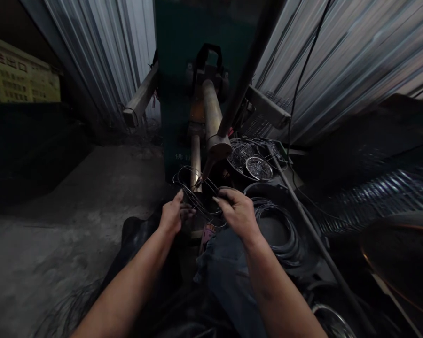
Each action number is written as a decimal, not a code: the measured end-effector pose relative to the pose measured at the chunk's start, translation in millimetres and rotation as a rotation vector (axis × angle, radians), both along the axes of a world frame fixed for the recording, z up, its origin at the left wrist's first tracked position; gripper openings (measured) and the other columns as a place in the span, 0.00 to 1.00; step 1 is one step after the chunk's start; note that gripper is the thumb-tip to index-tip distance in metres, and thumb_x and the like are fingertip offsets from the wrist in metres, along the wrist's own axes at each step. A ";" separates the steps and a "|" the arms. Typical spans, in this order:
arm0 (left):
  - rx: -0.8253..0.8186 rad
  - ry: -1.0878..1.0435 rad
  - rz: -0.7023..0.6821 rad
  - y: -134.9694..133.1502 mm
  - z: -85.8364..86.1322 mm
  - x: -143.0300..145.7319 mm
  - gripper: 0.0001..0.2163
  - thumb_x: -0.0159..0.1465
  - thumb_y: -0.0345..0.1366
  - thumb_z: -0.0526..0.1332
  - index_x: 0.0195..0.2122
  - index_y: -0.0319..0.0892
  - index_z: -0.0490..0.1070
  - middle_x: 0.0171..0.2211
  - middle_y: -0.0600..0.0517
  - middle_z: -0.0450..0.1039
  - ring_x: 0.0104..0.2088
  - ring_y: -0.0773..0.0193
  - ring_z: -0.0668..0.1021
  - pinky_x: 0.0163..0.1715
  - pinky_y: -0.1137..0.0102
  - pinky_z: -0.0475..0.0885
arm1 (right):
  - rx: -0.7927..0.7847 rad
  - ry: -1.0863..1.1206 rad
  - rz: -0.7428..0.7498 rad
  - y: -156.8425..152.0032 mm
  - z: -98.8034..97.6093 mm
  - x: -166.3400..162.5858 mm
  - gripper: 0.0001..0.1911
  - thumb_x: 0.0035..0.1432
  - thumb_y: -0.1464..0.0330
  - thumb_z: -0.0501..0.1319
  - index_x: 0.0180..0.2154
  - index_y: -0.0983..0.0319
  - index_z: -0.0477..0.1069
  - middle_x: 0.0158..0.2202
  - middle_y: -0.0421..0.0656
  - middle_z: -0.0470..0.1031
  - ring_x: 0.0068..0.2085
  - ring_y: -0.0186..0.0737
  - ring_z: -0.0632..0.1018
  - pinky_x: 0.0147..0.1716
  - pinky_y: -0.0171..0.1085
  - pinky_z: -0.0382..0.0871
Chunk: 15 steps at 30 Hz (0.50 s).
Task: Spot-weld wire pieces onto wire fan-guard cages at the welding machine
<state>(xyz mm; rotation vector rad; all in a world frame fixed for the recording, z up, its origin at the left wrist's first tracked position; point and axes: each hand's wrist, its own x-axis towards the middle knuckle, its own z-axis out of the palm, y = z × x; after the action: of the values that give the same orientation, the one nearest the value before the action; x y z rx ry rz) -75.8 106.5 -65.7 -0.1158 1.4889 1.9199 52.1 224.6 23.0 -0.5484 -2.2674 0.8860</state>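
Observation:
Several thin wire rings [187,188] are held between my two hands, in front of a green machine [178,117]. My left hand [172,215] is closed around their left side, thumb up. My right hand [238,209] pinches the right side of the wire between thumb and fingers. Just beyond the rings, the pointed tip of a metal rod [207,170] comes down over a brass-coloured lower bar [195,162]. The wires pass close to the tip; whether they touch it I cannot tell.
To the right stand a tub with coiled wire rings [280,234] and a basin of wire pieces [245,155]. A long bar [303,225] runs beside them. Stacked shiny wire parts [391,197] lie farther right. A yellow crate [21,72] is at the upper left.

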 end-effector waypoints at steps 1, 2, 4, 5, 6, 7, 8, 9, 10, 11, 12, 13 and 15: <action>-0.078 0.221 0.017 -7.8 -4.5 2.7 0.24 0.52 0.53 0.65 0.41 0.38 0.72 0.33 0.44 0.72 0.37 0.52 0.78 0.40 0.58 0.73 | -0.018 0.007 -0.021 -0.1 -5.3 8.6 0.05 0.53 0.66 0.62 0.32 0.60 0.75 0.39 0.46 0.79 0.40 0.43 0.78 0.42 0.40 0.71; -0.142 0.472 0.021 -15.1 -9.2 5.4 0.24 0.51 0.50 0.66 0.44 0.40 0.72 0.38 0.43 0.73 0.42 0.50 0.77 0.46 0.56 0.71 | -0.041 0.008 -0.046 -0.2 -12.6 17.7 0.06 0.52 0.65 0.63 0.32 0.60 0.76 0.41 0.47 0.78 0.41 0.44 0.78 0.42 0.41 0.71; -0.201 0.933 -0.049 -24.8 -18.0 10.4 0.24 0.50 0.44 0.68 0.49 0.47 0.73 0.48 0.45 0.72 0.52 0.48 0.72 0.56 0.56 0.62 | -0.099 0.002 -0.089 -1.0 -31.3 34.9 0.08 0.50 0.64 0.65 0.33 0.61 0.76 0.40 0.47 0.79 0.41 0.45 0.78 0.41 0.42 0.72; -0.204 1.094 -0.109 -26.2 -21.7 12.4 0.24 0.50 0.41 0.68 0.50 0.49 0.73 0.52 0.46 0.70 0.55 0.48 0.68 0.59 0.56 0.58 | -0.130 0.006 -0.100 -2.0 -40.7 41.7 0.08 0.50 0.64 0.65 0.33 0.61 0.76 0.38 0.47 0.79 0.39 0.45 0.79 0.40 0.42 0.73; -0.204 1.202 -0.158 -25.2 -24.8 14.0 0.24 0.50 0.40 0.68 0.51 0.50 0.72 0.54 0.46 0.68 0.58 0.47 0.66 0.60 0.56 0.56 | -0.156 0.022 -0.106 -3.6 -48.7 46.8 0.08 0.50 0.64 0.64 0.33 0.61 0.76 0.37 0.47 0.79 0.38 0.44 0.79 0.39 0.42 0.74; -0.206 1.262 -0.190 -22.4 -27.0 15.1 0.25 0.50 0.38 0.68 0.51 0.50 0.72 0.55 0.46 0.68 0.59 0.46 0.65 0.60 0.55 0.55 | -0.172 0.047 -0.107 -5.8 -54.5 50.0 0.07 0.51 0.65 0.63 0.32 0.61 0.76 0.35 0.46 0.79 0.37 0.44 0.79 0.38 0.41 0.74; -0.210 1.284 -0.199 -18.4 -28.1 15.9 0.26 0.50 0.38 0.68 0.52 0.49 0.72 0.55 0.45 0.67 0.60 0.44 0.63 0.60 0.54 0.54 | -0.178 0.074 -0.102 -8.5 -57.4 51.3 0.07 0.52 0.65 0.62 0.31 0.61 0.76 0.34 0.46 0.79 0.37 0.43 0.79 0.38 0.41 0.74; -0.211 1.275 -0.194 -14.0 -27.9 16.4 0.27 0.49 0.37 0.69 0.52 0.48 0.72 0.56 0.44 0.67 0.60 0.43 0.63 0.60 0.53 0.53 | -0.172 0.097 -0.093 -11.5 -57.3 51.1 0.06 0.53 0.66 0.62 0.30 0.60 0.76 0.34 0.46 0.79 0.37 0.42 0.79 0.38 0.40 0.74; -0.205 1.241 -0.184 -9.9 -26.4 16.8 0.28 0.47 0.37 0.70 0.52 0.48 0.72 0.55 0.43 0.68 0.60 0.43 0.62 0.60 0.53 0.53 | -0.156 0.113 -0.080 -14.6 -54.3 49.5 0.06 0.53 0.67 0.61 0.30 0.60 0.76 0.34 0.45 0.79 0.36 0.42 0.79 0.38 0.39 0.74; -0.187 1.187 -0.179 -6.7 -23.5 17.3 0.29 0.45 0.37 0.71 0.51 0.48 0.72 0.54 0.43 0.69 0.60 0.42 0.63 0.60 0.53 0.53 | -0.133 0.117 -0.063 -17.6 -49.2 46.9 0.05 0.54 0.68 0.60 0.30 0.60 0.75 0.34 0.45 0.78 0.36 0.41 0.79 0.37 0.39 0.74; -0.156 1.119 -0.170 -4.6 -19.5 17.7 0.29 0.43 0.36 0.72 0.50 0.48 0.73 0.53 0.43 0.70 0.58 0.43 0.65 0.60 0.53 0.54 | -0.107 0.113 -0.045 -20.1 -42.7 43.4 0.05 0.54 0.68 0.60 0.30 0.60 0.75 0.33 0.44 0.78 0.35 0.40 0.78 0.37 0.38 0.74; -0.117 1.044 -0.154 -3.7 -14.6 18.3 0.30 0.41 0.35 0.73 0.49 0.48 0.74 0.52 0.44 0.70 0.57 0.43 0.66 0.59 0.54 0.55 | -0.081 0.106 -0.030 -21.9 -35.8 39.1 0.06 0.55 0.69 0.59 0.30 0.60 0.75 0.33 0.44 0.78 0.35 0.40 0.78 0.36 0.37 0.73; -0.040 0.905 -0.100 -4.9 -3.6 19.5 0.31 0.37 0.32 0.74 0.47 0.47 0.74 0.50 0.45 0.72 0.55 0.46 0.69 0.59 0.57 0.58 | -0.027 0.099 -0.020 -23.0 -23.1 28.9 0.07 0.56 0.69 0.57 0.30 0.60 0.74 0.32 0.44 0.77 0.34 0.39 0.77 0.36 0.37 0.73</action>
<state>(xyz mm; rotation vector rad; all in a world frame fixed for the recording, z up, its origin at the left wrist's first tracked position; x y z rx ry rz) -56.4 101.6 -69.3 0.9028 2.0258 1.9446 81.0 201.6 -0.1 -0.5269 -2.1598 0.9153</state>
